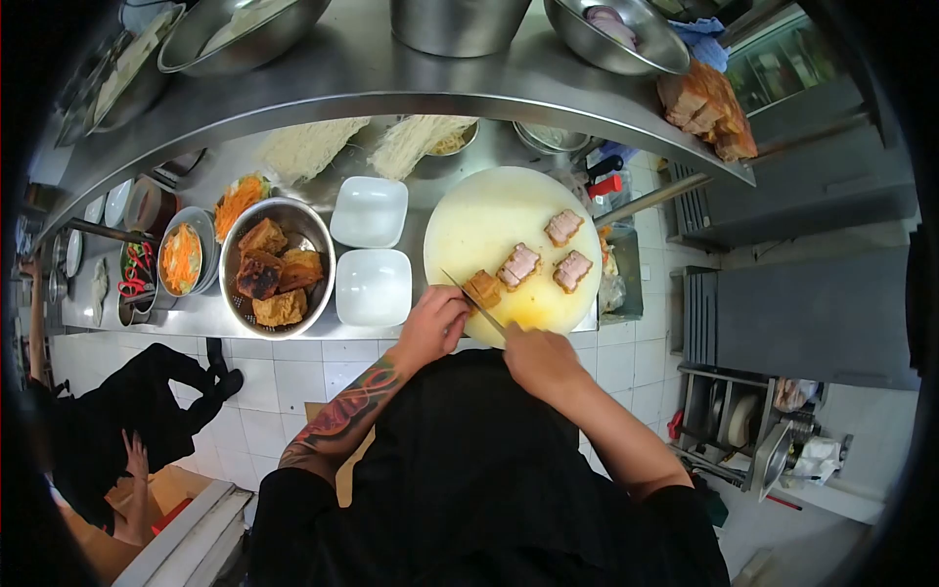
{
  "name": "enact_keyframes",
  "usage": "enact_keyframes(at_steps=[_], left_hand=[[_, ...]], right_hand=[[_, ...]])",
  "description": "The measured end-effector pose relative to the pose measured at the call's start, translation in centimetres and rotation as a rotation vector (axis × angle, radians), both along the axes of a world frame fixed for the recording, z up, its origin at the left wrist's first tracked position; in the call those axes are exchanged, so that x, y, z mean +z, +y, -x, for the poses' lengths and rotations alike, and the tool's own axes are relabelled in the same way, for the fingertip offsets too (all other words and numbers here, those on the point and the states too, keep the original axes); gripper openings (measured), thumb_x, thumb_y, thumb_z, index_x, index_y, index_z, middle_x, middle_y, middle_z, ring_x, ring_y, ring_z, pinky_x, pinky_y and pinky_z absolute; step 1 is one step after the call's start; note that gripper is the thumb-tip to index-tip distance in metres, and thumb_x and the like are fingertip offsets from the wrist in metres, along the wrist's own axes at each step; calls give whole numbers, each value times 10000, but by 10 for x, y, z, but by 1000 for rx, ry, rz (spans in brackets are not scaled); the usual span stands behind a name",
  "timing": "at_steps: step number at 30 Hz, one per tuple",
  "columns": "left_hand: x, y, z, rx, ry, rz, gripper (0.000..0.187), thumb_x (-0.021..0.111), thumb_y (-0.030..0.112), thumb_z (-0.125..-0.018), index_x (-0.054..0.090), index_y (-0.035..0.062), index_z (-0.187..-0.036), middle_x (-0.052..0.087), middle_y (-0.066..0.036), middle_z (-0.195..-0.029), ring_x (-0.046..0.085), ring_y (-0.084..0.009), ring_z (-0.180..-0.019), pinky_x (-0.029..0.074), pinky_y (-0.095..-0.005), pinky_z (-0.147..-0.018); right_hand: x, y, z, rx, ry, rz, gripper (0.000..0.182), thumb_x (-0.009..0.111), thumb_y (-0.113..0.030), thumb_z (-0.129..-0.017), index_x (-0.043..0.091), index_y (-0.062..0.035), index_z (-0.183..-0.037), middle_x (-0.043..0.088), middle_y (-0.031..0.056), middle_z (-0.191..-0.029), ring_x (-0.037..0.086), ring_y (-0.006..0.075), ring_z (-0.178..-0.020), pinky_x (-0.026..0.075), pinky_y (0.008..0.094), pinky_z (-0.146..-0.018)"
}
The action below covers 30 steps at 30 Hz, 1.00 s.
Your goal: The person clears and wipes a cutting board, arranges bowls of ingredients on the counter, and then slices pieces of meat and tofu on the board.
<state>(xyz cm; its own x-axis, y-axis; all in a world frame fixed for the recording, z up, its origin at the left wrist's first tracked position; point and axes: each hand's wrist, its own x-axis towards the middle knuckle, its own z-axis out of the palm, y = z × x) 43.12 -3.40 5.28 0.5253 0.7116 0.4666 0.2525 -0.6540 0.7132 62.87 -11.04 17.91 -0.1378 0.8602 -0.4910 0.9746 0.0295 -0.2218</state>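
A round cutting board [469, 210] lies on the steel counter before me. My right hand [541, 360] grips a knife [477, 303], its blade slanting up and to the left across a chunk of crispy pork belly [482, 288]. At the board's lower left edge, my left hand [437, 318] has its fingers bent together against the pork beside the blade. Its fingertips partly hide the meat. Farther up the board are several cut pork belly pieces, among them one piece [518, 265] close to the knife and another [564, 227] near the right rim.
Left of the board stand two white square bowls [371, 287] and a steel colander [328, 264] of browned pork chunks. A raised steel shelf [391, 83] spans the far side, with a large pork slab [709, 110] at its right. Another person [147, 401] is at lower left.
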Motion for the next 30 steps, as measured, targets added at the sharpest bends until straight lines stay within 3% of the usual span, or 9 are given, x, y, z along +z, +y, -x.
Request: enact_keyframes(at_steps=[2,8,10,12,15,21,23,26,30], left_hand=[[-2,-2,-3,22,-13,-3,202,712,-29,-806,652,34,-988,614,-115,-1090,607,-342,-1032,524,-412,-862],[-2,-2,0,-11,-19,-5,242,738,-7,-805,650,35,-1026,621,-126,-1126,603,-358,-1036,514,-425,-885],[5,-2,0,54,7,3,397,782,87,-805,612,36,-1160,593,-163,-1206,581,-382,-1094,491,-462,-933],[22,-3,-13,74,30,8,474,796,145,-805,580,36,-1213,571,-180,-1243,557,-393,-1136,470,-481,-963],[33,-2,-44,127,110,-16,595,817,240,-801,537,18,-1276,542,-210,-1288,517,-410,-1196,432,-511,-1013],[35,-18,-63,141,280,-143,569,819,275,-789,579,40,-1249,544,-174,-1267,507,-382,-1185,390,-485,-1005],[37,-27,-67,110,358,-193,529,814,262,-787,602,63,-1229,552,-154,-1248,517,-362,-1166,388,-463,-982],[37,-25,-80,66,436,-197,340,788,183,-788,678,112,-1102,600,-87,-1178,549,-295,-1124,382,-436,-926],[30,-18,-81,111,438,-295,172,750,105,-777,720,127,-944,645,-19,-973,607,-235,-981,385,-414,-859]], right_hand=[[-45,22,10,-67,22,-59,239,503,-218,-1020,598,-4,-1069,721,224,-835,718,423,-792,557,529,-706],[-1,9,-27,-169,288,-176,254,561,-276,-1023,599,-30,-971,676,226,-730,688,416,-742,529,516,-667],[4,-11,-50,-254,430,-212,255,572,-276,-1028,592,-34,-948,657,227,-696,673,418,-713,522,507,-653],[2,-32,-70,-504,564,-242,254,599,-256,-1043,574,-32,-925,581,88,-595,576,209,-438,465,358,-451],[1,-53,-88,-705,592,-69,277,585,-268,-1054,569,-21,-931,553,49,-586,511,111,-380,412,311,-386],[-18,-92,-105,-815,732,5,281,587,-271,-1044,570,-11,-939,572,152,-570,595,272,-438,451,402,-459],[-32,-108,-110,-697,634,-139,276,603,-268,-1029,579,-6,-943,599,211,-619,629,401,-570,472,467,-544],[-34,-117,-115,-669,636,-115,275,616,-271,-1014,584,-5,-952,624,252,-692,625,486,-715,473,520,-628],[-34,-122,-123,-575,592,-169,277,620,-274,-1009,587,-5,-949,644,254,-717,636,488,-734,476,533,-643]])
